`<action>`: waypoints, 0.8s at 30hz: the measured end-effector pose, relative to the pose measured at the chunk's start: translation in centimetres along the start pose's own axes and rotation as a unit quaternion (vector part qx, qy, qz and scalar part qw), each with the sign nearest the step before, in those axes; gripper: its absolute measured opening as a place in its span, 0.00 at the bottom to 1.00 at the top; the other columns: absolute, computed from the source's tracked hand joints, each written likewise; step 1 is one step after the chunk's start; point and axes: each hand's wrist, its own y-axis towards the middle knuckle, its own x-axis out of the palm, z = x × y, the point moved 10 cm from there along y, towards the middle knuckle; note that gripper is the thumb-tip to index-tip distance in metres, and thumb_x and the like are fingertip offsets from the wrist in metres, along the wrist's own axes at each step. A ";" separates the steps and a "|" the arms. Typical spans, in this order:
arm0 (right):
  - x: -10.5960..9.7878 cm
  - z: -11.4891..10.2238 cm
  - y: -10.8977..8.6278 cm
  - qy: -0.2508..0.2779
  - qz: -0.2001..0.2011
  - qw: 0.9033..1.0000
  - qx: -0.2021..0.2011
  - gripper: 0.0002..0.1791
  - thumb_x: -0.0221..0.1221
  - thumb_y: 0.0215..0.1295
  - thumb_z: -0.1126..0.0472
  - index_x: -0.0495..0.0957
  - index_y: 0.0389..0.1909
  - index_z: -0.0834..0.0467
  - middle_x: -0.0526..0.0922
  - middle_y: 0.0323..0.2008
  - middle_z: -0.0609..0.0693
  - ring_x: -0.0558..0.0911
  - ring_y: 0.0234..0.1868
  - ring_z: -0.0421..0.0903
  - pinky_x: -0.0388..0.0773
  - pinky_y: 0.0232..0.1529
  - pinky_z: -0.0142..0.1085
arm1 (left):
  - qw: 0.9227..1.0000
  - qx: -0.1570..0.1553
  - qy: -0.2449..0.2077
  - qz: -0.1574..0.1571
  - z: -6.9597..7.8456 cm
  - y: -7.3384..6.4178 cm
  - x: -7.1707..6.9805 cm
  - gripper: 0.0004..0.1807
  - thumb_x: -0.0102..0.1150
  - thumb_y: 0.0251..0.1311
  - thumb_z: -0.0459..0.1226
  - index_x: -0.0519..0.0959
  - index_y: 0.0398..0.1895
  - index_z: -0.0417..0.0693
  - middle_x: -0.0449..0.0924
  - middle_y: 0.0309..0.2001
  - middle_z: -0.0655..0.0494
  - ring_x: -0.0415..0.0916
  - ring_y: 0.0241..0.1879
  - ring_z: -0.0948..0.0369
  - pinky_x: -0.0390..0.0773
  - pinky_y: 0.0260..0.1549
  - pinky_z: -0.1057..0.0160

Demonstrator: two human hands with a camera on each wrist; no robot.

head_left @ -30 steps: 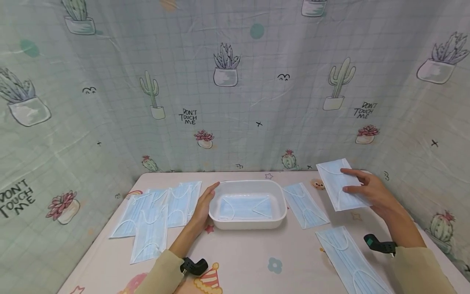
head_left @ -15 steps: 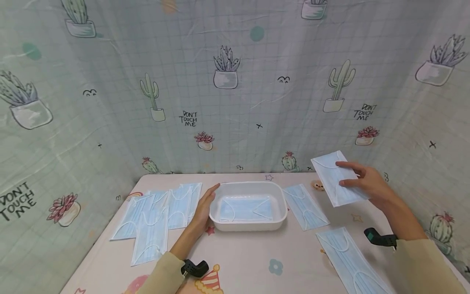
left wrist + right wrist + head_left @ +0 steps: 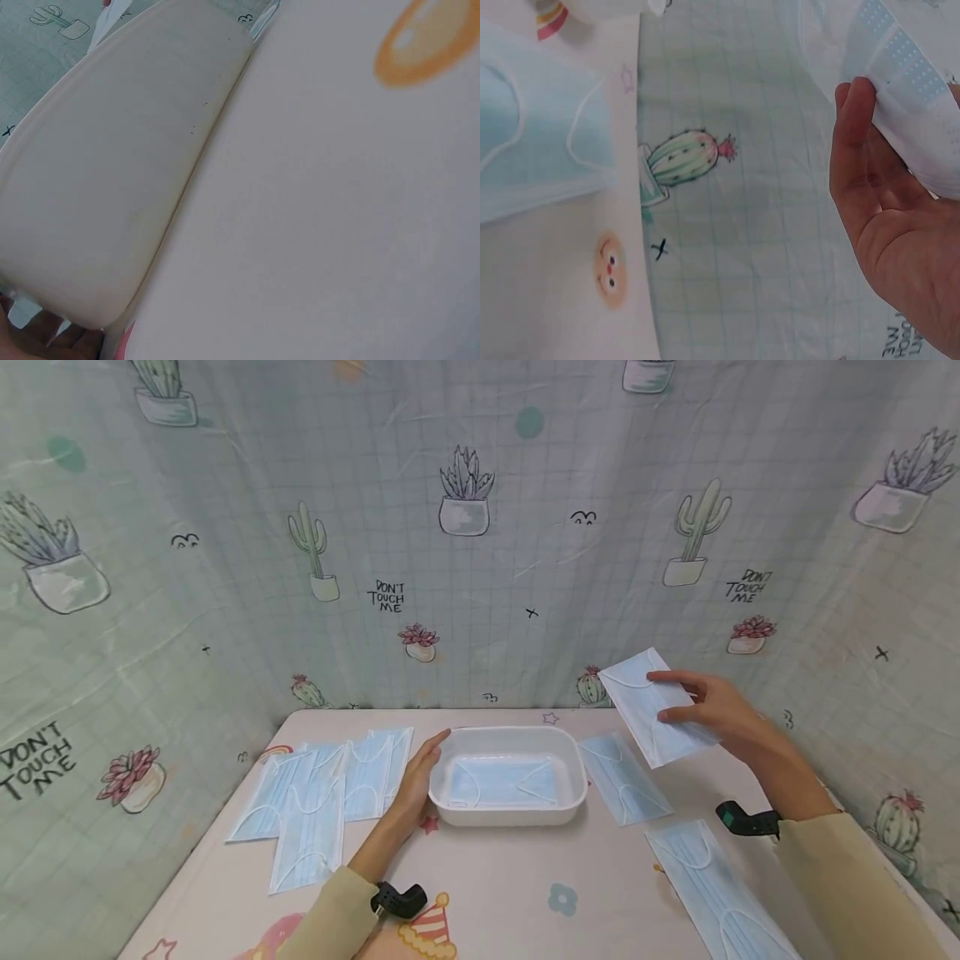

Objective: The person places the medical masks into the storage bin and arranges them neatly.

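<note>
A white plastic tub stands mid-table with a blue pleated face mask lying flat inside. Along its left wall, my left hand touches the tub with fingers fairly straight; the left wrist view shows those fingers beside the tub's lower corner. My right hand pinches another face mask between thumb and fingers, raised above the table to the tub's right. In the right wrist view, the thumb presses on the held mask's lower edge.
Several overlapping face masks lie left of the tub. Two more, a nearer mask and a farther mask, lie to the right. A cactus-print curtain encloses the table at the back and sides.
My right hand has moved left and slightly up with the pinched mask, closer to the tub. My left hand and the tub have stayed in place.
</note>
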 end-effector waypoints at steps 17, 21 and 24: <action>5.2 -4.4 3.2 0.005 -0.057 0.998 -0.041 0.37 0.70 0.60 0.65 0.73 0.72 0.56 0.60 0.79 0.62 0.72 0.66 0.64 0.80 0.45 0.33 | 1.000 -0.003 -0.006 -0.004 0.0 0.1 0.0 0.26 0.33 0.83 0.45 0.63 0.79 0.57 0.57 0.81 0.50 0.48 0.83 0.47 0.43 0.81 0.40; 6.5 -5.0 3.9 0.005 -0.073 0.996 -0.052 0.36 0.71 0.59 0.66 0.74 0.71 0.56 0.61 0.79 0.62 0.74 0.64 0.63 0.81 0.43 0.33 | 1.000 0.000 -0.010 -0.006 0.1 0.0 0.1 0.26 0.32 0.83 0.45 0.62 0.80 0.56 0.55 0.82 0.48 0.47 0.83 0.46 0.43 0.81 0.40; 7.4 -5.5 4.3 0.013 -0.085 0.994 -0.060 0.36 0.71 0.57 0.67 0.76 0.69 0.56 0.62 0.78 0.61 0.76 0.61 0.63 0.83 0.41 0.34 | 1.000 0.002 -0.007 -0.005 0.1 0.0 0.1 0.26 0.32 0.83 0.45 0.62 0.80 0.57 0.55 0.82 0.48 0.47 0.83 0.46 0.43 0.80 0.39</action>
